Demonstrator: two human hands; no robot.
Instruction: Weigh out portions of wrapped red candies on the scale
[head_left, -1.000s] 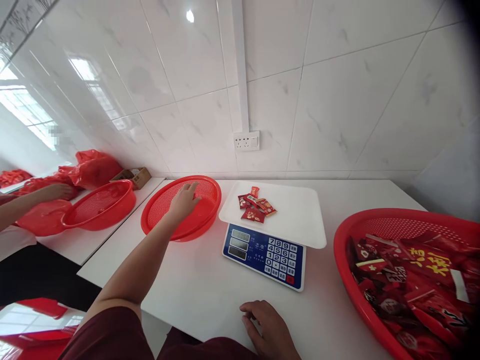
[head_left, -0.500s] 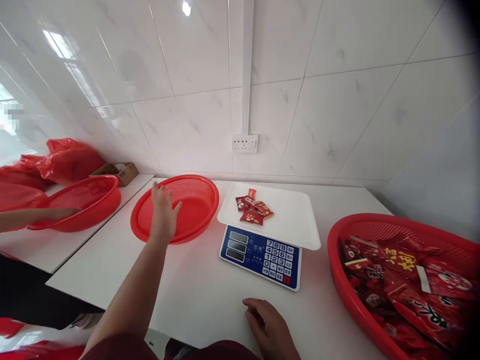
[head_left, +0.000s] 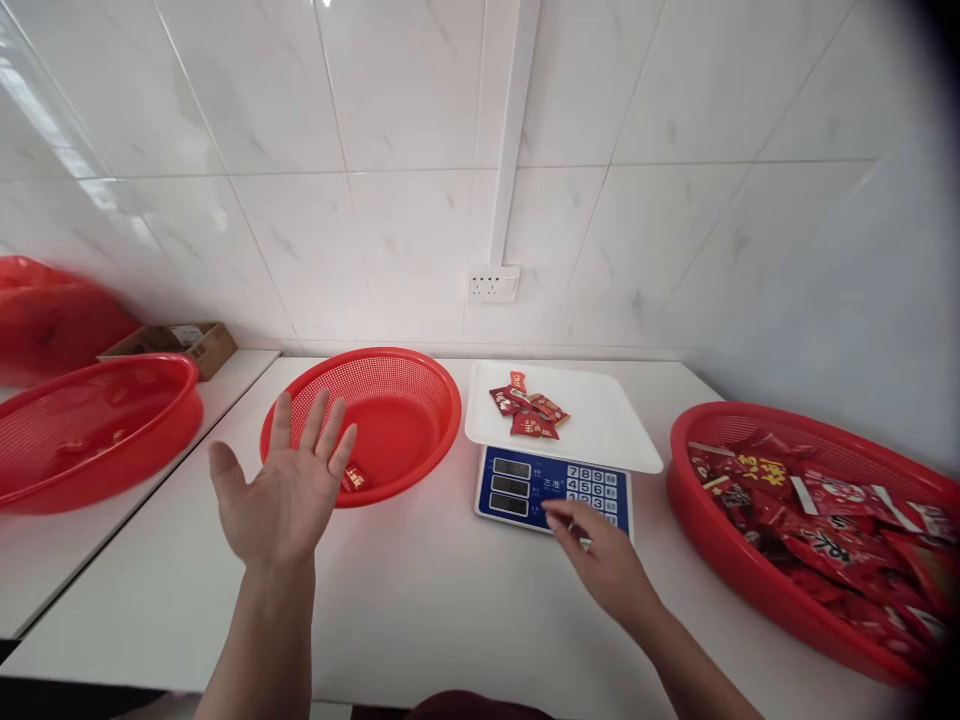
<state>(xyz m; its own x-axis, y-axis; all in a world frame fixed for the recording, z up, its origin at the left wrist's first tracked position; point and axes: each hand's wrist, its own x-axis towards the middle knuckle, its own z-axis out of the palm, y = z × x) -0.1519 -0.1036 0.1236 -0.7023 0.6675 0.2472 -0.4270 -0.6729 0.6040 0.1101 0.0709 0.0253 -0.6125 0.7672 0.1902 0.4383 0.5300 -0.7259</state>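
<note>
My left hand [head_left: 281,490] is raised, palm up with fingers spread, in front of the middle red basket [head_left: 442,455]. It is empty. Inside that basket, by its near left wall, lies a small red snack packet [head_left: 355,477]. My right hand [head_left: 600,560] hovers over the near edge of a blue digital scale [head_left: 551,490]. Its fingers are loosely bent, thumb and forefinger slightly apart, with nothing seen between them. On the scale, a white tray [head_left: 607,420] carries several small red snack packets [head_left: 534,426] towards its left side.
A large red basket [head_left: 697,500] full of red snack packets [head_left: 832,540] stands at the right. To the left are another red basket [head_left: 169,420], a cardboard box [head_left: 210,350] and red plastic bags [head_left: 60,320]. A tiled wall with a socket [head_left: 493,284] backs the white table [head_left: 420,600].
My left hand has drawn back from the middle basket and turned palm up; a packet now shows in that basket. My right hand has moved forward to the scale. The view has shifted.
</note>
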